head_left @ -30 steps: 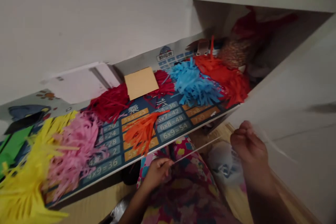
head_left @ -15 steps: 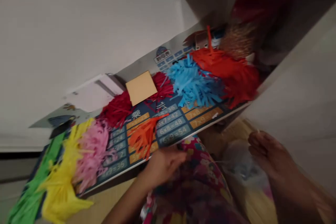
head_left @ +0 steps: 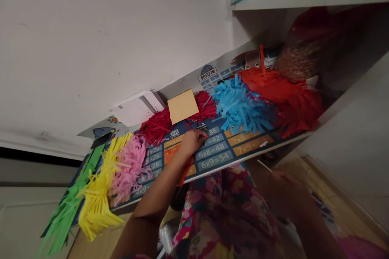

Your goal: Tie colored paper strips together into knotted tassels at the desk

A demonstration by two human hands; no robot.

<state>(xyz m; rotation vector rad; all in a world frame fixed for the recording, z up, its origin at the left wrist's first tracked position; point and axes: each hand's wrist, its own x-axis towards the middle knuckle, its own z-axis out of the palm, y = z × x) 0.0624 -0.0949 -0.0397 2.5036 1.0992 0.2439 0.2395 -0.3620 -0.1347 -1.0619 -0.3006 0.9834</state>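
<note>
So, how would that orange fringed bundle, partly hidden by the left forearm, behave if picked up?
The orange fringed bundle would probably flop, since it is made of narrow, loose strips. It is likely light for its size, as the strips look thin. It seems unlikely to roll, lying spread out.

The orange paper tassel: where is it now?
In the head view, the orange paper tassel lies just left of centre on the multiplication chart, partly hidden by the left forearm, right of the pink tassel.

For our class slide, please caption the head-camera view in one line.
Left hand at a small orange fringed tassel on a blue printed multiplication mat; right hand holding a thin white strip.
</note>
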